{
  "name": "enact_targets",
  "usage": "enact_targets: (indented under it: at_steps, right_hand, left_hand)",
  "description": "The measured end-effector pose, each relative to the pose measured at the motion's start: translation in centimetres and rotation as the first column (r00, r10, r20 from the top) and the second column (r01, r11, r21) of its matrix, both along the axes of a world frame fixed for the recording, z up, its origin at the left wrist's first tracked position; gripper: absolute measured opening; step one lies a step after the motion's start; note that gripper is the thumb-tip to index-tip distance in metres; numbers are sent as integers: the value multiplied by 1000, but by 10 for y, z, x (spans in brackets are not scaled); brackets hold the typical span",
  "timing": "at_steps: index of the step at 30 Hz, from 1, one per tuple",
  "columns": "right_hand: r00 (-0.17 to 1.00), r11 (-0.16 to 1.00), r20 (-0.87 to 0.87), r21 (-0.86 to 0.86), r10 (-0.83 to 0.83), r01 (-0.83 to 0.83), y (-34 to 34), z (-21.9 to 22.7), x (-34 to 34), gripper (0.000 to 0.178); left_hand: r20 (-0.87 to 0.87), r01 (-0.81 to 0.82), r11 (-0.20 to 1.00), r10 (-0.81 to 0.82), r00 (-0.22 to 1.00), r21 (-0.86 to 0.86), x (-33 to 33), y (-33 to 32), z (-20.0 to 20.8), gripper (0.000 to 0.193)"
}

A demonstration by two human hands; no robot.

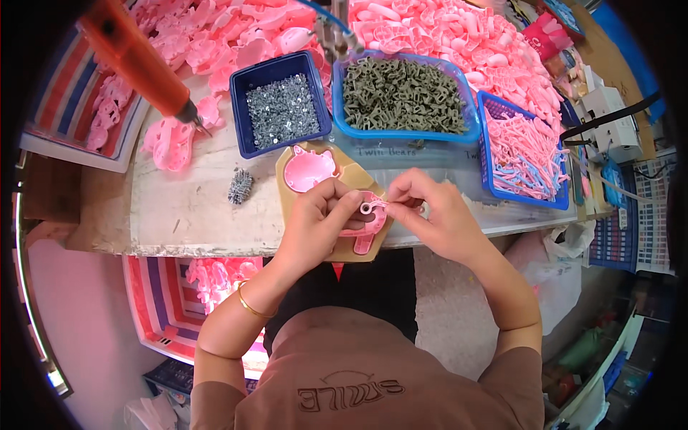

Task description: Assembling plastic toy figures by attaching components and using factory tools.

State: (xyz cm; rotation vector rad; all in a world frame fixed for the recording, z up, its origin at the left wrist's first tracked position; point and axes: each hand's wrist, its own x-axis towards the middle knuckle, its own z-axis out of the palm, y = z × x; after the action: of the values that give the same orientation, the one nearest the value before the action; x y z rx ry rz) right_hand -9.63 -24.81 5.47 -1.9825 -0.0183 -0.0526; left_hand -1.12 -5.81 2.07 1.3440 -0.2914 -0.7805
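Both of my hands are over a tan fixture block (350,256) at the table's front edge. In its upper recess lies a rounded pink plastic shell (309,170); a second, curved pink shell (365,242) is below, partly covered by my fingers. A small light-pink part with a ring end (368,208) is held between the hands, just above the lower shell. My left hand (319,223) is closed beside the ring, with thumb and forefinger pinched. My right hand (438,216) pinches the part's other end; its exact grip is partly hidden.
An orange electric screwdriver (147,68) hangs at upper left, above a clump of screws (241,186). Behind the fixture stand a dark-blue screw tray (247,145) and a blue tub (401,135) of grey-green clips. A blue basket (527,199) holds pink and blue sticks. Pink shells (459,43) heap behind.
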Motion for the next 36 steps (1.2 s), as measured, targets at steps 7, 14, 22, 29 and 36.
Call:
enact_targets:
  at_steps: [7, 14, 22, 29, 36]
  right_hand:
    - [998, 996, -57, 84, -26, 31, 4, -4, -5, 11]
    - [999, 994, -18, 94, -47, 49, 3, -7, -3, 12]
    - [983, 979, 145, -149, -114, 136, 15, -17, -14, 13]
    - [995, 995, -33, 23, 93, -92, 11, -9, -6, 11]
    - [906, 846, 373, -533, 201, 32, 29, -26, 12, 19]
  left_hand:
    - [179, 16, 995, -33, 983, 96, 2, 3, -3, 20]
    - [151, -14, 996, 0, 989, 88, -2, 2, -3, 17]
    - [232, -60, 991, 32, 972, 116, -7, 1, 3, 19]
    - [38, 173, 985, -173, 984, 4, 5, 18, 12, 18]
    - [511, -36, 923, -180, 841, 383, 16, 38, 9, 23]
